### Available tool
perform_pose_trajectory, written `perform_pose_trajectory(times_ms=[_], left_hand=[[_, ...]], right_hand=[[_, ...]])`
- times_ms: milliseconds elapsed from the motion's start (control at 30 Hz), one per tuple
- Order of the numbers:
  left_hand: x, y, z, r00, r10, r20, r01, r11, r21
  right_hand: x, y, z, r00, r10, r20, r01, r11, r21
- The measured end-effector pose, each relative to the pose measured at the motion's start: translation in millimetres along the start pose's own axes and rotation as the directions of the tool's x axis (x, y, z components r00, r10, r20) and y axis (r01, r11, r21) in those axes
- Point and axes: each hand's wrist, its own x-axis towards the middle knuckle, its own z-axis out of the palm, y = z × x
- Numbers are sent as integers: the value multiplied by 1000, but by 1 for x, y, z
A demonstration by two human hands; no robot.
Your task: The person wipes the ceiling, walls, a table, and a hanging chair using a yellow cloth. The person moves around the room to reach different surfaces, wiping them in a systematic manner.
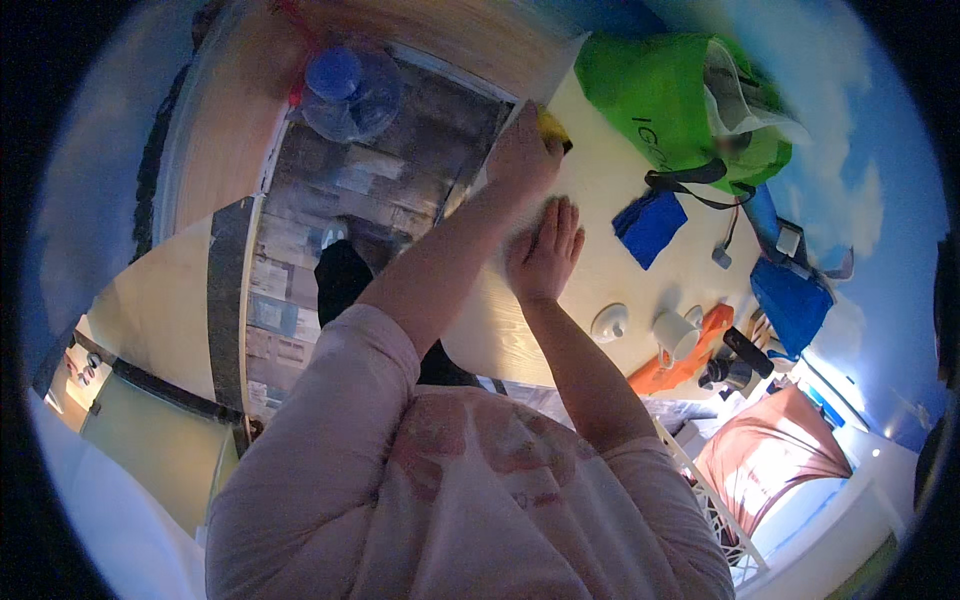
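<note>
My left hand [525, 154] reaches to the far left edge of a pale wood-look table [487, 322]. Its fingers close over a small yellow thing with a dark edge [553, 129], which looks like a sponge; the hand hides part of it. Nearer to me, my right hand [546, 251] lies palm down on the tabletop, fingers stretched out, with nothing visible in it. To its right is a folded blue cloth [650, 227]. A green bag [645, 97] with black handles lies farther back on the table.
On the table's right side are a white mug [675, 335], a white round lid-like thing [610, 322], an orange sheet or bag [686, 356], a grey plug [721, 257] and a blue bag [791, 304]. A large clear bottle with a blue cap [334, 75] stands beyond the table's left side.
</note>
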Motion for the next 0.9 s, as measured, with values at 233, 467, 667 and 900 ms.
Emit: perform_pose_trajectory(times_ms=[233, 467, 667, 900], left_hand=[[-36, -120, 0, 958, 49, 283, 40, 953, -300], [-138, -89, -39, 946, -10, 325, 180, 848, -498], [-23, -24, -13, 981, 173, 88, -168, 984, -63], [21, -24, 8, 799, 584, -143, -559, 810, 178]], right_hand=[[2, -7, -8, 999, 2, 33, -2, 1000, -3], [0, -3, -7, 1000, -10, 10, 10, 999, -34], [-1, -2, -4, 1000, -9, 11, 9, 1000, -9], [2, -5, -8, 998, 35, 54, -34, 999, -16]])
